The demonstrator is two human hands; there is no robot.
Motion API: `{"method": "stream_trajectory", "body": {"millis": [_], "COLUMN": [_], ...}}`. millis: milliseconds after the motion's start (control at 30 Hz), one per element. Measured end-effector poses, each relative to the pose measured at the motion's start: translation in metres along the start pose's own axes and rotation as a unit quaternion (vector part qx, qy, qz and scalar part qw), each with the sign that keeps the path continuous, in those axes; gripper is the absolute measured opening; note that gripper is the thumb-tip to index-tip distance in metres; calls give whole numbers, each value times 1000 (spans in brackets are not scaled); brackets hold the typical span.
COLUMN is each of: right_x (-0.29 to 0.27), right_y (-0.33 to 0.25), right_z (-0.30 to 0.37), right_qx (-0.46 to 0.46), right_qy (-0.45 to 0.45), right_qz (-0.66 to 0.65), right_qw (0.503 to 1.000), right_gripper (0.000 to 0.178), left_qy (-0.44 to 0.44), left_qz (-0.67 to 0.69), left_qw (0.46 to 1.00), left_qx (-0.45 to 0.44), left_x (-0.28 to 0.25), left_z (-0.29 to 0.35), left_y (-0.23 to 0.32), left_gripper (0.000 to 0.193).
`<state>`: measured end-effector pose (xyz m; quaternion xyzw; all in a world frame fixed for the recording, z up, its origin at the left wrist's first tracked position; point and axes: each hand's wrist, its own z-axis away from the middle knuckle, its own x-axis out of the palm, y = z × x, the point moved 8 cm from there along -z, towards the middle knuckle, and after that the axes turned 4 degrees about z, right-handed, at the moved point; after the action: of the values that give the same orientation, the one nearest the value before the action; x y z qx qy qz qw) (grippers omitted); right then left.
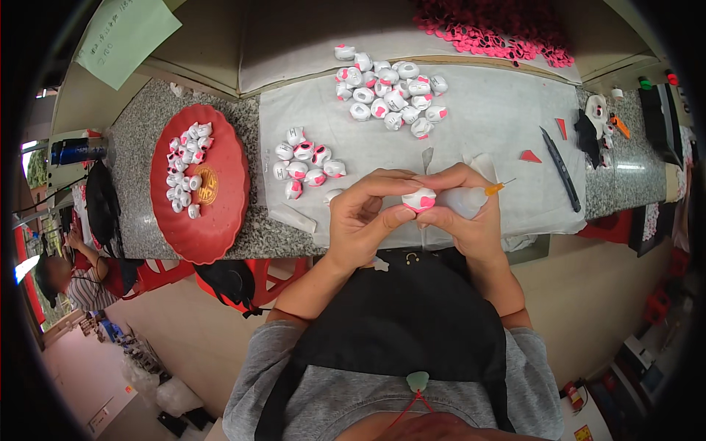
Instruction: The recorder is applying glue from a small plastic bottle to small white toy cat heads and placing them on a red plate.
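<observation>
Head view: white-and-pink figurine pinched between fingertips of left hand and right hand, glue bottle behind.

A single view, taken from a camera worn on the person's head, looks steeply down over the chest and lap onto the near edge of a speckled stone counter. The lens is a wide fisheye, so the counter edge bows and a black rim closes the corners. The two hands, left hand and right hand, sit close below the lens, just above the picture's centre, with forearms entering from six o'clock. The counter fills the upper half, running from nine o'clock to three o'clock; a red plate lies toward ten o'clock. Floor shows at seven o'clock and four o'clock.
</observation>
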<state>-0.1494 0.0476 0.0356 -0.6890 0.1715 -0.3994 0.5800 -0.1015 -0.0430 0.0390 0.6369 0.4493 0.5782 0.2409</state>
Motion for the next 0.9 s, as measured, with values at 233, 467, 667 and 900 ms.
{"method": "stream_trajectory", "body": {"millis": [233, 467, 667, 900], "right_x": [-2, 0, -1, 1], "right_y": [3, 2, 4, 4], "right_z": [3, 2, -1, -3], "right_qx": [-8, -15, 10, 15], "right_qy": [22, 19, 15, 13], "right_qz": [-22, -35, -33, -20], "right_qw": [999, 999, 999, 1000], "right_gripper": [25, 25, 26, 26], "left_qy": [21, 23, -22, 31], "left_qz": [-49, -51, -35, -8], "left_qw": [998, 998, 998, 998], "left_qx": [30, 32, -38, -61], "left_x": [4, 2, 1, -2], "left_z": [2, 3, -3, -3], "left_y": [5, 8, 3, 1], "left_gripper": [20, 20, 24, 23]}}
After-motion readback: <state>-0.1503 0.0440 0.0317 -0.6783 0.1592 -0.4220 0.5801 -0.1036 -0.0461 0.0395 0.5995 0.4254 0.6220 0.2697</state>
